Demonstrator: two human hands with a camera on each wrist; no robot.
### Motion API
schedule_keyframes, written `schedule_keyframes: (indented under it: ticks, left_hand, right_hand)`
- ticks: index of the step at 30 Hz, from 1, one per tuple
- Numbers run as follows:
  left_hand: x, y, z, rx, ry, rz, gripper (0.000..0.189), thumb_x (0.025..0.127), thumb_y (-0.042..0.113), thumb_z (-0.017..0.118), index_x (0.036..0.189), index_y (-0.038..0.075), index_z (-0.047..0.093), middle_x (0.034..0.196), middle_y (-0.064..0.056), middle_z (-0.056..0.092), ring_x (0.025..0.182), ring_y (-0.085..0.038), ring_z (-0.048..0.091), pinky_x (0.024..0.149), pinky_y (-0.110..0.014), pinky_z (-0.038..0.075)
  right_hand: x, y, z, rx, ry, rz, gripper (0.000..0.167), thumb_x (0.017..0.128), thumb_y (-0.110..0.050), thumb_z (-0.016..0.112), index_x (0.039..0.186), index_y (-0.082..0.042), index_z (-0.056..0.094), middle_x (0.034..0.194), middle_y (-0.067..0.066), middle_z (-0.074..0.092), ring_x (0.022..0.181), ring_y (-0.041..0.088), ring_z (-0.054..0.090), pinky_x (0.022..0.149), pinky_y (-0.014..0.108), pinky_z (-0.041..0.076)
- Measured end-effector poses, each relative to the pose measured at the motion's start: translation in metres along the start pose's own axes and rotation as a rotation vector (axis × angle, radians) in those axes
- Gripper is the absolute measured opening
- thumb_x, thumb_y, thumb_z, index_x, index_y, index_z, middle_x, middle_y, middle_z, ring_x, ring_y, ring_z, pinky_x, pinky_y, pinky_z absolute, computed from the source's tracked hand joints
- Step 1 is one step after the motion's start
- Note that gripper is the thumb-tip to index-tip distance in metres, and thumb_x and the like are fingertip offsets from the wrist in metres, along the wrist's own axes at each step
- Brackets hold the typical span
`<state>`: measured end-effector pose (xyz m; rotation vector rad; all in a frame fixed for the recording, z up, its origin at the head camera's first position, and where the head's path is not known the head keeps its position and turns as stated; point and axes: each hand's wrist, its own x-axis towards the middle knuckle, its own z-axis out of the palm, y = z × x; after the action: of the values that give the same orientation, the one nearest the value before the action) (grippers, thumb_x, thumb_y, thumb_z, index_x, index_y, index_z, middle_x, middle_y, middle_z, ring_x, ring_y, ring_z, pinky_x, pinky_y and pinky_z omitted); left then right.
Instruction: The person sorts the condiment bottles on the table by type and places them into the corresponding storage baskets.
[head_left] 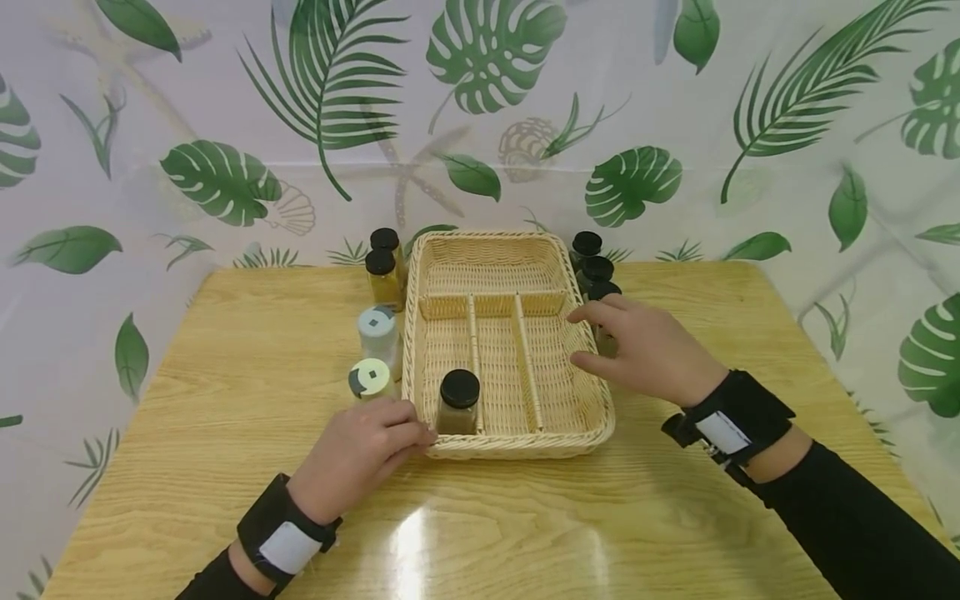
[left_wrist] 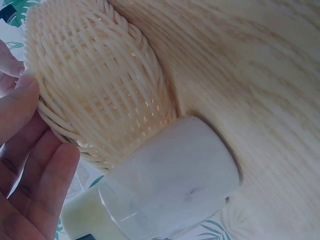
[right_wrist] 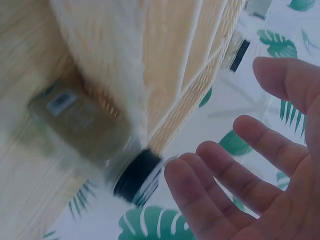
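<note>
A wicker basket (head_left: 517,445) with several divided compartments stands on the table. My left hand (head_left: 360,442) grips its front left corner, thumb and fingers at the woven rim (left_wrist: 55,127) in the left wrist view. One black-lidded jar (head_left: 458,406) stands upright in the front left compartment. Over the basket's right side hovers my right hand (head_left: 648,346), fingers spread and holding nothing. Just below it, partly hidden, black-lidded jars (head_left: 597,269) line the basket's outer right side. The right wrist view has one such jar (right_wrist: 85,125) close to the fingertips (right_wrist: 182,175).
Left of the basket stand two pale-lidded jars (head_left: 371,377), one behind the other, and two black-lidded jars of yellow contents (head_left: 386,290) farther back. A leaf-patterned cloth (head_left: 480,108) hangs behind the wooden table (head_left: 262,350).
</note>
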<state>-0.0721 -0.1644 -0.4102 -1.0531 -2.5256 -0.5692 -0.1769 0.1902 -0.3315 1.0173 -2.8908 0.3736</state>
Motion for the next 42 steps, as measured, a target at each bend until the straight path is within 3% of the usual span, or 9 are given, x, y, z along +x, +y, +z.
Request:
schedule_keyframes:
  ticks: [3, 7, 16, 22, 42]
  left_hand:
    - [0.001, 0.0, 0.0, -0.007, 0.0, 0.003, 0.014, 0.082, 0.013, 0.082, 0.093, 0.021, 0.077, 0.087, 0.011, 0.062, 0.081, -0.004, 0.059, 0.066, -0.021, 0.052]
    - [0.001, 0.0, -0.001, -0.006, 0.005, 0.012, 0.013, 0.082, 0.013, 0.082, 0.092, 0.021, 0.077, 0.087, 0.011, 0.063, 0.081, -0.005, 0.059, 0.066, -0.021, 0.052]
    - [0.0, -0.001, -0.001, -0.003, 0.008, 0.01, 0.014, 0.082, 0.012, 0.082, 0.092, 0.021, 0.077, 0.087, 0.012, 0.062, 0.081, -0.004, 0.059, 0.065, -0.021, 0.052]
    - [0.0, -0.002, -0.001, -0.004, 0.014, 0.017, 0.011, 0.083, 0.015, 0.081, 0.092, 0.021, 0.077, 0.087, 0.012, 0.063, 0.081, -0.004, 0.06, 0.066, -0.021, 0.053]
    - [0.001, -0.004, 0.0, 0.009, 0.029, 0.027, 0.009, 0.083, 0.02, 0.081, 0.091, 0.021, 0.078, 0.084, 0.012, 0.06, 0.078, -0.003, 0.059, 0.064, -0.019, 0.051]
  right_hand:
    - [-0.001, 0.009, -0.006, 0.001, 0.0, 0.037, 0.044, 0.089, -0.035, 0.076, 0.125, -0.013, 0.064, 0.117, 0.012, 0.066, 0.088, 0.025, 0.066, 0.076, 0.043, 0.055]
    - [-0.001, 0.018, -0.009, 0.007, -0.014, 0.074, 0.043, 0.089, -0.035, 0.075, 0.124, -0.012, 0.065, 0.118, 0.016, 0.065, 0.1, 0.033, 0.065, 0.082, 0.05, 0.054]
    - [0.003, 0.027, -0.006, -0.027, -0.024, 0.097, 0.038, 0.088, -0.035, 0.076, 0.119, -0.014, 0.07, 0.107, 0.014, 0.063, 0.081, 0.024, 0.058, 0.07, 0.041, 0.051]
    - [0.005, 0.033, -0.003, -0.027, -0.059, 0.138, 0.038, 0.089, -0.036, 0.075, 0.121, -0.015, 0.07, 0.112, 0.015, 0.062, 0.079, 0.023, 0.058, 0.069, 0.041, 0.051]
    - [0.014, 0.043, 0.01, -0.073, -0.134, 0.199, 0.039, 0.087, -0.034, 0.076, 0.122, -0.017, 0.07, 0.097, 0.013, 0.057, 0.066, 0.02, 0.05, 0.054, 0.032, 0.04]
